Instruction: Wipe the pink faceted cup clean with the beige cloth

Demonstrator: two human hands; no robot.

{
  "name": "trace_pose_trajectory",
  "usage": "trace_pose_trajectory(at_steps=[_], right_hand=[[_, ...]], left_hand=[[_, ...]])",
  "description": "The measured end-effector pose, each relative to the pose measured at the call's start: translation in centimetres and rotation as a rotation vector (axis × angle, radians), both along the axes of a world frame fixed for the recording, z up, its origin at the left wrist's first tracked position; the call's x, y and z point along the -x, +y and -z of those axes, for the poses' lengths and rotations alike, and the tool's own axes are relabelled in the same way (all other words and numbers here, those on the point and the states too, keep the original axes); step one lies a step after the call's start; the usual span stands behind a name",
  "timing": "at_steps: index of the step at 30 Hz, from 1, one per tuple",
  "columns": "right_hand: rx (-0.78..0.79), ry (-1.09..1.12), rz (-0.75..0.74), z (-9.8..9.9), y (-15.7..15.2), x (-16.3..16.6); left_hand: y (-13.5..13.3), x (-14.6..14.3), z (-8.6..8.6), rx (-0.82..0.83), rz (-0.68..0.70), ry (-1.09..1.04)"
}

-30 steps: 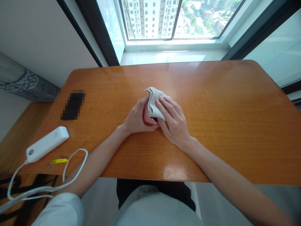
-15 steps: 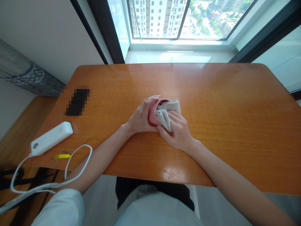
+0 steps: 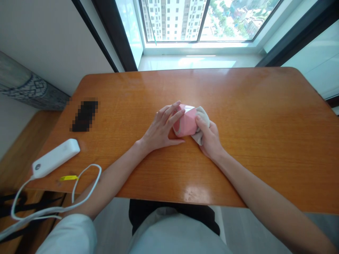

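A pink faceted object (image 3: 185, 121) sits near the middle of the orange wooden surface (image 3: 265, 123), held between both hands. The left hand (image 3: 160, 130) lies against the object's left side, its fingers spread flat over the near face and top edge rather than curled round it, so its grip is loose and open, touching but not clasping. The right hand (image 3: 210, 139) is on the object's right side with a crumpled beige cloth (image 3: 202, 120) bunched in its grip; fingers are folded round the cloth and the thumb presses it against the pink object. The cloth touches the object's right face and shows above and below the thumb.

Well to the left of the pink object lies a dark, pixelated rectangle (image 3: 84, 115). Further left and nearer the surface's front edge rests a white power strip (image 3: 56, 157), its white cable (image 3: 79, 197) looping off the edge, with a small yellow tag (image 3: 68, 178) beside it.
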State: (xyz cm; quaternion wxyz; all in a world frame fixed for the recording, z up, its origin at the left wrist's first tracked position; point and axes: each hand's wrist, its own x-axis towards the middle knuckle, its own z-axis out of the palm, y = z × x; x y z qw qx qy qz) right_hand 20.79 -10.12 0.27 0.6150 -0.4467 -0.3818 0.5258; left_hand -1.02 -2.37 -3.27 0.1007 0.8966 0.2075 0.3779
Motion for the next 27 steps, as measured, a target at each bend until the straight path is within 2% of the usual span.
trace_pose_trajectory(at_steps=[2,6,15,18,23,25,27], right_hand=[[0.024,0.103,-0.041,0.0,0.3,0.1],[0.022,0.105,-0.059,0.3,0.4,0.2],[-0.145,-0.204,-0.008,0.6,-1.0,1.0],[-0.103,-0.158,0.036,0.5,-0.8,0.9],[0.007,-0.054,0.046,0.8,-0.2,0.5],[0.009,-0.047,0.059,0.6,-0.2,0.6],[-0.004,-0.071,0.083,0.3,-0.4,0.8]], left_hand=[[0.2,0.0,0.1,-0.016,0.025,-0.005],[0.3,-0.1,0.1,-0.04,0.1,-0.037],[-0.3,-0.4,-0.7,0.226,0.222,-0.263],[0.0,-0.3,-0.4,0.144,0.2,-0.204],[0.4,-0.3,0.3,-0.113,0.2,-0.075],[0.4,-0.4,0.2,-0.124,0.202,-0.08],[0.1,-0.5,-0.1,-0.052,0.198,-0.101]])
